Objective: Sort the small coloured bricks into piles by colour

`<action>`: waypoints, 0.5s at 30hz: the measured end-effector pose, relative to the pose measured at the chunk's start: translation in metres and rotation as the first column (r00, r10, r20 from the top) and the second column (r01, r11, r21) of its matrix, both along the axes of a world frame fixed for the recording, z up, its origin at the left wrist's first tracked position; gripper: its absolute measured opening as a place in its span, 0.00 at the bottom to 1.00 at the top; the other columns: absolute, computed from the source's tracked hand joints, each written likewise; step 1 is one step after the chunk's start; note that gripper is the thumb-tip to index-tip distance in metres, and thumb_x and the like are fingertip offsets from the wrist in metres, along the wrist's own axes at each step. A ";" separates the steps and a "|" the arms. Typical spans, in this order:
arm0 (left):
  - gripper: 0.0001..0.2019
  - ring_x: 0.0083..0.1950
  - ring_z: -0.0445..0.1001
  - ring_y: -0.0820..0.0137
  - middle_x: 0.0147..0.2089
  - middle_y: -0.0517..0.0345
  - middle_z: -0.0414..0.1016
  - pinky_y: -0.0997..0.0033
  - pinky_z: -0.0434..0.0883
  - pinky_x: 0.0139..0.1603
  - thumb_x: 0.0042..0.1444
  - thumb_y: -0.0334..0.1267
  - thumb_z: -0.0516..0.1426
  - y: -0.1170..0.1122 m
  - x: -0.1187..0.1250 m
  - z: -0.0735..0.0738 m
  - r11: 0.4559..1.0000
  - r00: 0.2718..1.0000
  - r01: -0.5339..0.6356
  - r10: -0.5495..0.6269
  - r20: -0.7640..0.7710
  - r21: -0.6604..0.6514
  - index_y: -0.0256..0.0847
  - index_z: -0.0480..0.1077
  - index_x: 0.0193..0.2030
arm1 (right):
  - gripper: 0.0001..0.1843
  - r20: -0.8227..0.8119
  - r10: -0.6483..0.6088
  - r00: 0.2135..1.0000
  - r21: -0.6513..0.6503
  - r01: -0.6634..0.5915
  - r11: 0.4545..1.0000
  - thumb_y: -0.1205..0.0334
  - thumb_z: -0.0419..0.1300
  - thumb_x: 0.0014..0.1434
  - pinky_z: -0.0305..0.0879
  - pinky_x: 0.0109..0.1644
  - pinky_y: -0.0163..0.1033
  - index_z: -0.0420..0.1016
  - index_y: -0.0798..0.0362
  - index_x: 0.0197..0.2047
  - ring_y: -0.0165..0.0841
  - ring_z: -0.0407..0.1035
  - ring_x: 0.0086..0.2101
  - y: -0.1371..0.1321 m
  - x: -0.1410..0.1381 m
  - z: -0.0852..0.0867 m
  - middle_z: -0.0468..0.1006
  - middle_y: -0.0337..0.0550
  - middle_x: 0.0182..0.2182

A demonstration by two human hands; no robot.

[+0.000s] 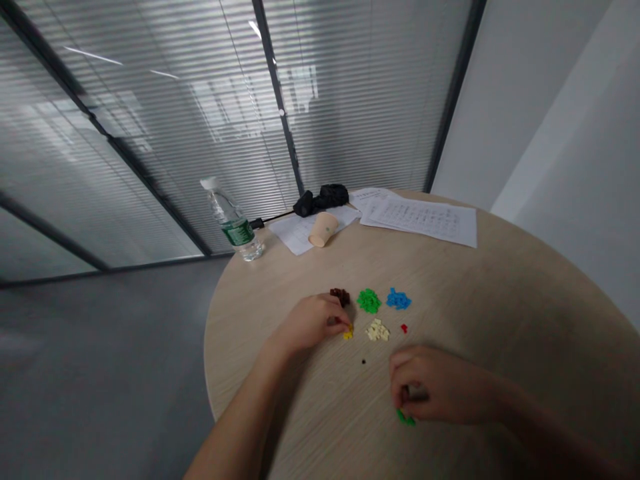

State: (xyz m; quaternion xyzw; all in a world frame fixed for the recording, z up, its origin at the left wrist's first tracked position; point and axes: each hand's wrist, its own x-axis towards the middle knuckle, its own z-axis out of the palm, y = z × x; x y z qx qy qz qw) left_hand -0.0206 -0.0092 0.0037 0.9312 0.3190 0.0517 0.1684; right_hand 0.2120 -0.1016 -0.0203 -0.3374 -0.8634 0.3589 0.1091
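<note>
Forearms: our two bare arms rose from the bottom of the view at 6 and 5 o'clock, reaching out over a round wood-grain table [505, 320].

Left hand [310, 323]: it lay low at about 11 o'clock from the right hand, its fingers curled and its fingertips [336, 321] down at a small cluster of yellow pieces [348, 332]. We could not tell whether it gripped any of them.

Right hand [440, 387]: it sat at 4 o'clock from the table's middle, loosely curled, with its fingers [400, 393] just above a few green pieces [406, 418]. We could not tell whether it held one.

Small pieces: they looked like tiny plastic bricks, sorted by colour. A dark red pile [340, 297], a bright green pile [369, 301] and a blue pile [399, 299] ran in a row at 12 o'clock from the hands. A cream pile [377, 330] sat below the bright green one, a few red pieces [403, 328] lay at its 3 o'clock, and one black piece [363, 361] lay apart at its 7 o'clock.

Far side: at 12 o'clock lay printed sheets [420, 220], a paper cup [323, 229] on its side on a loose sheet [305, 233], and a black bundle [320, 199]. A water bottle [233, 220] stood at the rim, toward 11 o'clock.
</note>
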 end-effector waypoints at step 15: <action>0.07 0.37 0.70 0.72 0.34 0.56 0.72 0.73 0.67 0.39 0.59 0.36 0.55 -0.013 0.011 0.008 0.996 0.930 0.085 -0.094 0.354 0.040 0.38 0.73 0.36 | 0.05 -0.124 -0.464 0.877 0.021 0.470 0.882 0.67 0.55 0.52 0.63 0.31 0.33 0.72 0.53 0.29 0.29 0.67 0.26 0.012 0.005 0.011 0.75 0.40 0.25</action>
